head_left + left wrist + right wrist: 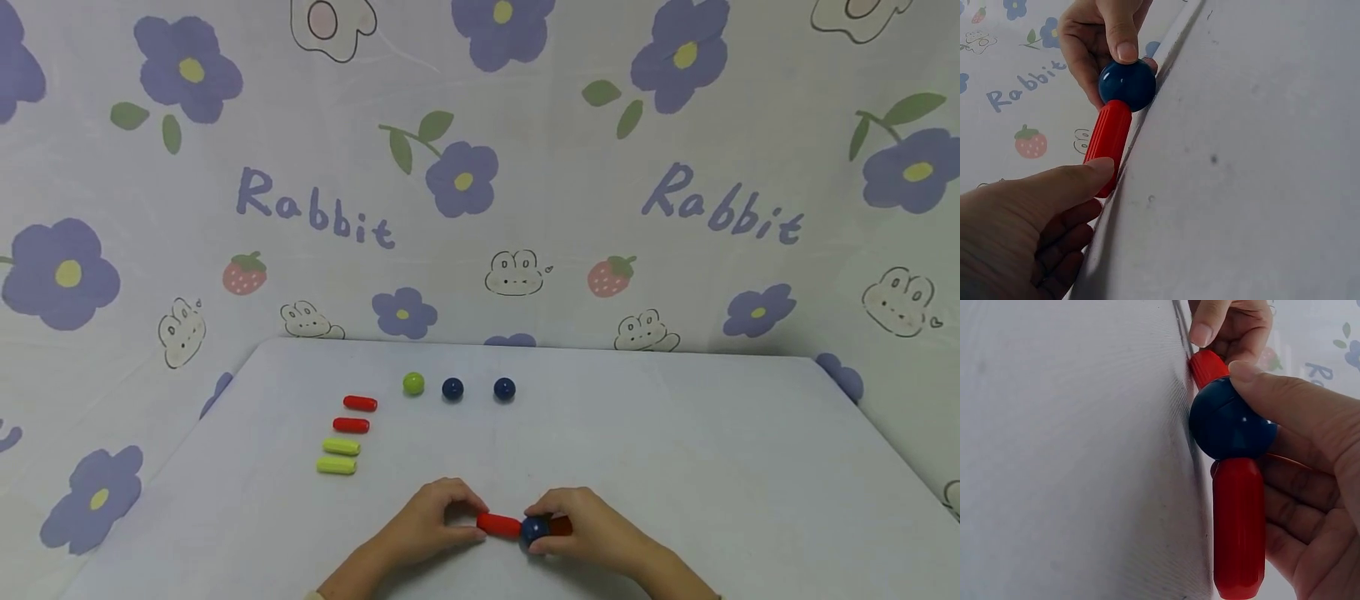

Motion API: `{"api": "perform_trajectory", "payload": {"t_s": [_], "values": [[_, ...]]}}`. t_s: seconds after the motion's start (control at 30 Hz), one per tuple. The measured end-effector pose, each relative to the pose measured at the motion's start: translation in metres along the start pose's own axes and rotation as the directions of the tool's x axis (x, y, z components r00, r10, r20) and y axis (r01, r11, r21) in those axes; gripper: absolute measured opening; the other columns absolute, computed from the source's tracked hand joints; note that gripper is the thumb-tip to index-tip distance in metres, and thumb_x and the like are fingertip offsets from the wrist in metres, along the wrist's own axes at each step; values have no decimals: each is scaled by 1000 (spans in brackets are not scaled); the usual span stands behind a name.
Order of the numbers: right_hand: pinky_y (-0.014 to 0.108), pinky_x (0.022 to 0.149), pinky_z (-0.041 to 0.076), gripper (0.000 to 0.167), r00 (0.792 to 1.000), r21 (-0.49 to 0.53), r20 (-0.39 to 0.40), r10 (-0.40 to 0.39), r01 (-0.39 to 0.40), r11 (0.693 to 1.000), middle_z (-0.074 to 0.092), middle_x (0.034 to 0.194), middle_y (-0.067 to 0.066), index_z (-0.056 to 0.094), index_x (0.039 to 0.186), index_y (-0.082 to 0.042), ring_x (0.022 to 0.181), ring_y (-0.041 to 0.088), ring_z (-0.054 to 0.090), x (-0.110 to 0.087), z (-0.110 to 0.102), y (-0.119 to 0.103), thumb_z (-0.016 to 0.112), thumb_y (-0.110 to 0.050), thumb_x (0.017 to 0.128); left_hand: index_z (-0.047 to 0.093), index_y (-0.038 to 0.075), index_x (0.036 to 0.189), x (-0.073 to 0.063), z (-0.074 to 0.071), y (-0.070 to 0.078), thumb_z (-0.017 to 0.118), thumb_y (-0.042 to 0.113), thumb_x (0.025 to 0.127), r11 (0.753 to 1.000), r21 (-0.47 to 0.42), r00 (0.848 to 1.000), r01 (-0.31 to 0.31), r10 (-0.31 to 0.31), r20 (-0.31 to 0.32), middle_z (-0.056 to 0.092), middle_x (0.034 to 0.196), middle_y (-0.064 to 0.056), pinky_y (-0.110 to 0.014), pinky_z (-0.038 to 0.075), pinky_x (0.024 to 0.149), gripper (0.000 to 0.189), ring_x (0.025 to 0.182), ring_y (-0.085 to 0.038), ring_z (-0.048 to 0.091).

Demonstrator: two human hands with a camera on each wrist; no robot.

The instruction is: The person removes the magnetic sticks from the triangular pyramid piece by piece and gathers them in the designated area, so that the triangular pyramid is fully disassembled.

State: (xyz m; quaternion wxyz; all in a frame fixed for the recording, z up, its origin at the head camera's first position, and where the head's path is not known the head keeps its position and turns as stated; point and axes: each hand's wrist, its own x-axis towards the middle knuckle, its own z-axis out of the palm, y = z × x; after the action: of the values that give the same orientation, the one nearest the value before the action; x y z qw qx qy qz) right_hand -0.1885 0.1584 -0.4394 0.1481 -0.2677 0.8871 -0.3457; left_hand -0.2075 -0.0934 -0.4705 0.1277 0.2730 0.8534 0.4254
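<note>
Near the front of the white table, my right hand (588, 532) pinches a glossy dark blue ball (535, 531) between thumb and fingers. A ridged red rod (498, 525) meets the ball on its left side. Thumb and fingers of my left hand (435, 525) pinch that rod by its outer end, as the left wrist view shows. On the ball's opposite side, a second red rod (1239, 528) extends in line under my right palm, largely covered by the hand in the head view. Ball and rods form one straight row low over the tabletop.
Farther back on the table (712, 450) stand a green ball (413, 383) and two dark blue balls, one left (452, 389) and one right (505, 389). Two red rods (351, 426) and two yellow-green rods (336, 465) lie at the left. A flower-printed cloth (555, 208) hangs behind.
</note>
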Motion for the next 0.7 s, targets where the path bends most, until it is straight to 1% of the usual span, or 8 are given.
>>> {"api": "perform_trajectory", "payload": {"t_s": [0.07, 0.17, 0.23, 0.3, 0.37, 0.5, 0.7], "values": [[38, 88, 50, 40, 1000, -4, -1, -1, 1, 1000, 68, 105, 3, 67, 109, -4, 94, 13, 59, 0, 0, 0, 71, -33, 81, 68, 20, 102, 0, 1, 0, 73, 27, 80, 1000, 18, 1000, -4, 4, -4, 63, 94, 12, -20, 46, 85, 24, 89, -1, 52], [37, 87, 51, 40, 1000, -10, -6, -5, 5, 1000, 68, 104, 2, 68, 108, -4, 93, 11, 59, -1, 0, 0, 72, -32, 80, 68, 20, 99, 0, 3, 0, 72, 29, 80, 998, 62, 999, -31, 32, -16, 62, 93, 12, -20, 45, 82, 20, 88, -1, 50], [35, 87, 51, 40, 1000, -14, -11, -11, 11, 1000, 68, 104, 1, 68, 108, -4, 92, 10, 58, -1, 0, 0, 72, -32, 80, 67, 21, 97, 0, 4, 0, 71, 30, 81, 996, 84, 999, -38, 40, -21, 61, 92, 12, -20, 45, 82, 19, 88, -1, 50], [33, 86, 51, 40, 1000, -16, -15, -20, 20, 1000, 68, 103, 0, 68, 108, -4, 91, 8, 58, -1, 0, 0, 72, -32, 80, 66, 21, 96, 0, 4, 0, 70, 31, 82, 995, 91, 999, -34, 36, -22, 61, 92, 13, -21, 45, 82, 18, 88, -1, 50], [31, 86, 51, 40, 999, -23, -21, -32, 32, 999, 68, 103, 0, 67, 108, -4, 91, 7, 58, -1, 0, 1, 72, -33, 80, 65, 22, 96, 0, 5, 1, 70, 33, 82, 998, 70, 1000, -5, 6, -12, 61, 93, 13, -21, 45, 84, 19, 87, -1, 51], [30, 85, 51, 40, 998, -46, -39, -46, 44, 998, 68, 102, 0, 68, 107, -5, 92, 7, 59, -1, 0, 3, 71, -34, 80, 65, 22, 97, 1, 6, 4, 69, 33, 83, 1000, 7, 1000, 29, -29, 0, 62, 92, 13, -20, 47, 83, 19, 86, -2, 53], [27, 79, 53, 38, 995, -46, -84, -57, 53, 998, 68, 98, 1, 68, 105, -3, 85, 6, 59, -3, -1, 3, 73, -31, 79, 66, 18, 99, 0, 9, 9, 69, 29, 83, 997, -75, 1000, 14, -15, -16, 64, 90, 8, -18, 47, 76, 19, 79, -3, 54]]}}
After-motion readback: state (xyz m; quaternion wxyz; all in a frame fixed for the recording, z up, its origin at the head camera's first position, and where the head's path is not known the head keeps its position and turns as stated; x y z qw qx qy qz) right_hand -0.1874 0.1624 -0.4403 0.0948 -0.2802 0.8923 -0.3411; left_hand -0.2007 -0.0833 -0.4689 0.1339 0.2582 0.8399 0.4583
